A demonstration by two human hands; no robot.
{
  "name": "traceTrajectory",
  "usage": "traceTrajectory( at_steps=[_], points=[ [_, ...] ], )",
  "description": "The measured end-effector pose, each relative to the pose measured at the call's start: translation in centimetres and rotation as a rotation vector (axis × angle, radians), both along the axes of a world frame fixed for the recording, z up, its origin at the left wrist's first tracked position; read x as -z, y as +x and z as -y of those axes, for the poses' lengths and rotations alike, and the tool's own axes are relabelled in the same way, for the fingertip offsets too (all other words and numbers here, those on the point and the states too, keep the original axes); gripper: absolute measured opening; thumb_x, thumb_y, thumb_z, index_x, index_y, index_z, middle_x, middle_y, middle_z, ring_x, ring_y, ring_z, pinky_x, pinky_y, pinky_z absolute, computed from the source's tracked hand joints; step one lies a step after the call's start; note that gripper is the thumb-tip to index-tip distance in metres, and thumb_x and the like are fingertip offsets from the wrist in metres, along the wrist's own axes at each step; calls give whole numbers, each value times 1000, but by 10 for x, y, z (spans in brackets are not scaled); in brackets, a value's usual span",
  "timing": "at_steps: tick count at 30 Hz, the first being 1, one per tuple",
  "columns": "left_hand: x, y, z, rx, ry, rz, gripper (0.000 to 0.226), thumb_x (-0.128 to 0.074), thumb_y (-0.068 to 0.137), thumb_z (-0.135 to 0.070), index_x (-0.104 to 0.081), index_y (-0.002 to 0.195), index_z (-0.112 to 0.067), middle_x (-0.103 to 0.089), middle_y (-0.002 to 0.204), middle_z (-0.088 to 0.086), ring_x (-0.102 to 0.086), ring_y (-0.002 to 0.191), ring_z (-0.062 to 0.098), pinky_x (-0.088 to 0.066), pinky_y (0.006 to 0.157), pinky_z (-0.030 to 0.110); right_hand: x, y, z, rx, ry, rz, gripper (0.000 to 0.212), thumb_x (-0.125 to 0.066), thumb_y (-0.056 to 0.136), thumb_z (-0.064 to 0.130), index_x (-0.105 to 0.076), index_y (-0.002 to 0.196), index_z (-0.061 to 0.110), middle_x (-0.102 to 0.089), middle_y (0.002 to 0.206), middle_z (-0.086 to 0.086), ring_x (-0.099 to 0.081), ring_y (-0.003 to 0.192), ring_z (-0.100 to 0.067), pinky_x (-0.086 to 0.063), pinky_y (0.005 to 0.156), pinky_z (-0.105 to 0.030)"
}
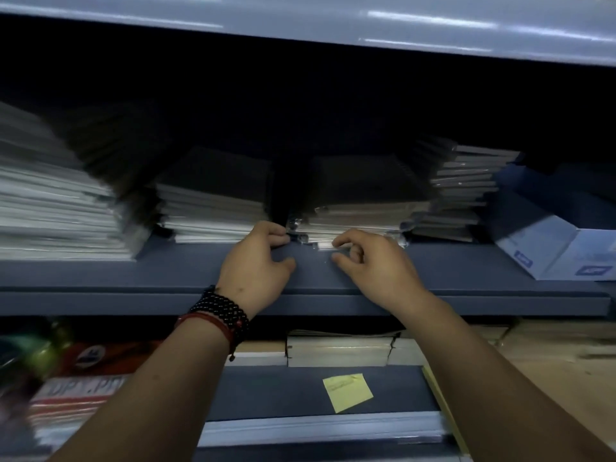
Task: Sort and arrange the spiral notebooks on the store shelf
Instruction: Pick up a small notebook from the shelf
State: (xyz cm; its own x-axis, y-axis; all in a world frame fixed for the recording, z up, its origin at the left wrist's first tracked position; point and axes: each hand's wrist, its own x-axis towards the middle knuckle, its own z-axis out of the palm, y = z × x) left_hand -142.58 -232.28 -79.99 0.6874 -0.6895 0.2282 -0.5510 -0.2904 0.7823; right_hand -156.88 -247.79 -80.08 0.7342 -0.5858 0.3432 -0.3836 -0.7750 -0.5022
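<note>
Yellow sticky note [347,391] btm center; blue box [546,248] rt.

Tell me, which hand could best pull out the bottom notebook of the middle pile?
Probably the right hand: it seems to pinch that notebook's front edge. The left hand just sits at the pile's left corner.

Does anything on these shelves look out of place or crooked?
Yes. A yellow sticky note lies askew on a bare part of the lower shelf, away from any stock. On the upper shelf, the centre notebook stack is uneven: its wrapped notebooks are not flush at the front.
</note>
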Motion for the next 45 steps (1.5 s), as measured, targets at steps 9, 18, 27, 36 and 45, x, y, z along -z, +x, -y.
traceTrajectory(
  at_steps=[9, 18, 27, 36, 45],
  points=[
    [5, 12, 5, 100, -126, -88, 52, -61, 88, -1, -47, 121, -39, -62, 126, -25, -56, 116, 2, -43, 92, 19, 1, 15, 5, 101, 31, 217, 9, -64, 96, 33, -73, 96, 33, -63, 68, 22, -61, 71, -3, -53, 67, -31],
    [6, -9, 21, 48, -334, 260, 21, -61, 89, -14, -56, 104, -28, -65, 99, -9, -60, 89, 10, -54, 79, 33, -4, 30, 10, 162, -151, 450, 13, -63, 92, 7, -75, 89, 6, -64, 72, -5, -59, 74, -26, -45, 63, -34],
    [6, -12, 57, 316, 357, 670, 69, -29, 90, -68, -42, 145, -29, -52, 140, -7, -48, 127, 17, -37, 109, 37, -4, 28, 12, 109, -148, 405, 16, -63, 93, 12, -77, 101, 12, -74, 90, -6, -66, 85, -23, -54, 75, -38],
    [3, -27, 19, 301, 283, 660, 63, -35, 87, -68, -54, 136, -34, -55, 138, -17, -52, 126, 12, -36, 109, 32, -6, 13, 2, 42, -116, 210, 24, -54, 97, 10, -70, 113, 18, -72, 106, -2, -64, 95, -18, -51, 80, -32],
    [13, -42, -5, 312, 137, 814, 48, -55, 86, -60, -55, 127, -34, -52, 126, -11, -47, 118, 17, -33, 110, 33, -15, 4, 8, -53, 32, 31, 29, -49, 100, 8, -65, 121, 22, -67, 110, 3, -61, 100, -8, -52, 89, -28]
  ],
)
